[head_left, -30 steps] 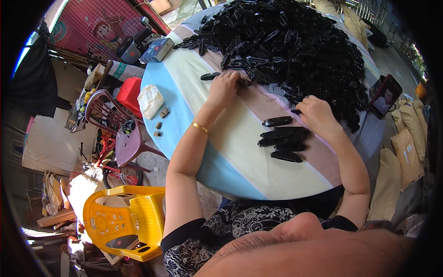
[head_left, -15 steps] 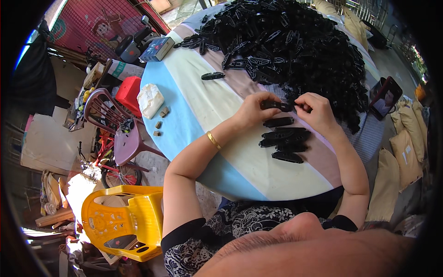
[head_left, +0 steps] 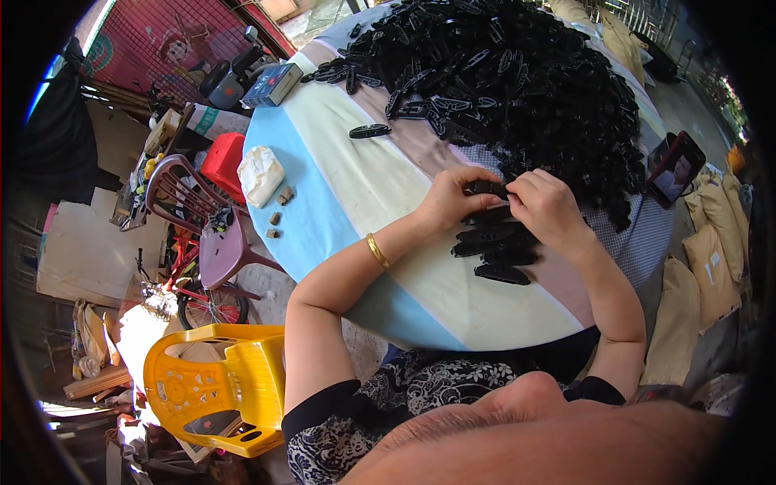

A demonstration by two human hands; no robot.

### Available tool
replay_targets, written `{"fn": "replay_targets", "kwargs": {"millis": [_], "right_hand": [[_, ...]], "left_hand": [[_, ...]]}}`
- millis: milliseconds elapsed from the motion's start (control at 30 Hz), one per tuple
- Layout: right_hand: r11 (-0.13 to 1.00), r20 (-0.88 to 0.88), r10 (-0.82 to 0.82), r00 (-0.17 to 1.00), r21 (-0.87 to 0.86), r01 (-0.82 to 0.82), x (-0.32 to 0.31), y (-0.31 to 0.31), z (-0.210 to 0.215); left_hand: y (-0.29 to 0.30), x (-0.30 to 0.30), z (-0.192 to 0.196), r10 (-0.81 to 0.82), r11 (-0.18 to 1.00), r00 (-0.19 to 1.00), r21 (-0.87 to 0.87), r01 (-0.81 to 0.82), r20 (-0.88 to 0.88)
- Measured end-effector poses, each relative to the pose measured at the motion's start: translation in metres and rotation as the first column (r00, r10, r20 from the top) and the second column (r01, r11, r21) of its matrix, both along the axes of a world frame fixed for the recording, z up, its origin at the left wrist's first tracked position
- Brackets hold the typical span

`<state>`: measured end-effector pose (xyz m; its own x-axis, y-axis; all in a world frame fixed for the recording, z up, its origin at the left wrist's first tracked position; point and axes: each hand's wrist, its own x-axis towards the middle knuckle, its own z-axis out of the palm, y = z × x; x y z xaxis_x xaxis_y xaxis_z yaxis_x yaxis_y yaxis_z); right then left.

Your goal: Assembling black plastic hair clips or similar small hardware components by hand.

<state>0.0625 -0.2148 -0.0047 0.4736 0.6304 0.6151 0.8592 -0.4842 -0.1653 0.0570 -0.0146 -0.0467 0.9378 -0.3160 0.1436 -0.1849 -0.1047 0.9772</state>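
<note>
A slim black oval plastic piece, perhaps a hair clip (head_left: 487, 187), is held between the thumb and fingers of my left hand (head_left: 454, 196). My right hand (head_left: 547, 208) is closed in a pinch at the right end of that piece, and its fingertips hide what they grip. Just below my hands, a short stack of similar black pieces (head_left: 495, 242) lies on the striped tablecloth (head_left: 364, 174). Beyond them rises a big heap of the same black pieces (head_left: 485, 73). One loose black piece (head_left: 370, 131) rests left of the heap.
A phone (head_left: 677, 171) leans at the table's right edge. On the left side are a crumpled white bag (head_left: 261, 176), small brownish blocks (head_left: 284, 196) and a blue box (head_left: 272, 86). A yellow chair (head_left: 190, 390) and a purple chair (head_left: 222, 252) stand left of the table.
My right hand has moved slightly left and turned over the right end of the held piece. My left hand has shifted little, and the stack lies as before.
</note>
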Motion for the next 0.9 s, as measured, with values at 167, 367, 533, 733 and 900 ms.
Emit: {"fn": "replay_targets", "kwargs": {"millis": [167, 367, 533, 733, 900], "right_hand": [[0.981, 0.115, -0.056, 0.992, -0.18, 0.076, -0.007, 0.0, -0.001], [0.988, -0.018, -0.041, 0.999, 0.151, 0.044, -0.003, 0.006, 0.014], [0.998, -0.446, -0.004, 0.895, 0.06, 0.035, 0.005, -0.007, -0.004], [0.987, -0.663, 0.059, 0.747, 0.15, 0.055, 0.008, -0.002, -0.001], [0.946, -0.645, 0.092, 0.758, 0.295, 0.136, 0.03, -0.017, -0.013]], "left_hand": [[-0.002, -0.009, 0.021, -0.002, 0.987, 0.998, 0.162, -0.008, 0.061], [0.007, -0.011, 0.025, 0.003, 0.998, 1.0, 0.058, -0.003, -0.009], [0.0, -0.02, 0.034, -0.042, 0.968, 0.958, 0.248, -0.031, 0.283], [0.009, -0.011, 0.03, -0.025, 0.965, 0.904, 0.246, -0.089, 0.427], [0.035, 0.005, 0.028, -0.409, 0.873, 0.911, 0.267, 0.407, -0.052]]}}
